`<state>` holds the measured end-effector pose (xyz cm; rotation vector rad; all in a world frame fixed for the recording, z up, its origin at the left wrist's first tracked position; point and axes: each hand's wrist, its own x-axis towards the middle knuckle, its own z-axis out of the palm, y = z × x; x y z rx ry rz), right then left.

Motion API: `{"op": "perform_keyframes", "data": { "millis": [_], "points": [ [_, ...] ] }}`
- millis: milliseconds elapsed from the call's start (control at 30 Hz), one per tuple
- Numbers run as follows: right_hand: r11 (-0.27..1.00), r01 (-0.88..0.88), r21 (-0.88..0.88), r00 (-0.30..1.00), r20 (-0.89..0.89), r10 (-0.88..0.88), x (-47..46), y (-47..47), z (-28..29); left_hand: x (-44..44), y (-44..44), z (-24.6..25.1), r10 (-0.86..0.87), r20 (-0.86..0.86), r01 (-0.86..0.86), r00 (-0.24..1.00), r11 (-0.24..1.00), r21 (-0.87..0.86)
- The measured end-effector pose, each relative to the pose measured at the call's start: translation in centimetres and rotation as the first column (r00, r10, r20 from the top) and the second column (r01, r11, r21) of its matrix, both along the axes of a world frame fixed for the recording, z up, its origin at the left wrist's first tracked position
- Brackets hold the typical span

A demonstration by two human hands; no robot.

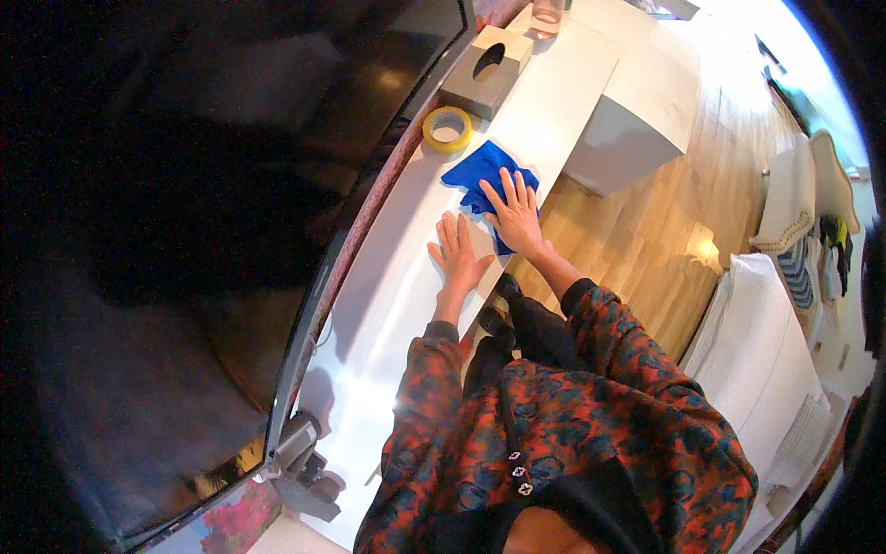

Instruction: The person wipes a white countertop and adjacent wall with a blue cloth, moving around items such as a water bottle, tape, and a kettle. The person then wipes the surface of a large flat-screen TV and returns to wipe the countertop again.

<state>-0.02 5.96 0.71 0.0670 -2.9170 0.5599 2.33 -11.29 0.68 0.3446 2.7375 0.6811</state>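
Note:
A crumpled blue cloth point(481, 166) lies on a long white tabletop point(387, 263), one corner reaching the near edge. My right hand point(516, 218) rests on the cloth, palm down with the fingers spread. Beside it, on the bare white surface, my left hand point(458, 253) lies flat and holds nothing, its fingers apart. Just beyond the cloth sits a roll of yellow-edged adhesive tape point(447, 130). Part of the cloth is hidden beneath my right palm.
Behind the tape stands a tissue box point(486, 73), then a pinkish glass point(547, 19). A large dark television screen point(228, 194) runs along the back. Grey metal devices point(308, 460) occupy the left end. Right of the table are a white cabinet point(623, 149), wooden floor point(623, 256) and a white-covered bed point(754, 332).

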Motion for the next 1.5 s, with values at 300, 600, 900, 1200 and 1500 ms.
{"op": "perform_keyframes", "data": {
  "millis": [300, 600, 900, 1200, 1500],
  "points": [
    [0.998, -0.059, 0.016, 0.997, -0.058, 0.06, -1.8, 3.0, 1.7, -0.3, 1.7, 0.1, 0.098, -0.018, -0.097, 0.995, 0.995, 0.029],
    [0.985, -0.163, -0.058, 0.977, -0.15, 0.153, -9.0, 13.4, 0.0, -6.5, 11.1, 0.8, 0.036, -0.116, -0.027, 0.993, 0.997, 0.078],
    [0.977, -0.206, -0.053, 0.974, -0.109, 0.199, -17.4, 24.2, 0.3, -14.4, 23.1, 1.0, 0.037, -0.032, -0.035, 0.999, 0.997, 0.069],
    [0.996, 0.052, -0.071, 0.964, -0.257, -0.069, -25.7, 34.3, 0.5, -20.5, 29.1, 3.9, 0.025, 0.029, -0.027, 0.999, 0.997, 0.074],
    [0.902, -0.378, -0.209, 0.921, -0.181, 0.344, -24.1, 31.3, 0.8, -23.7, 30.4, 5.9, 0.037, -0.242, -0.015, 0.97, 0.996, 0.093]
  ]
}}
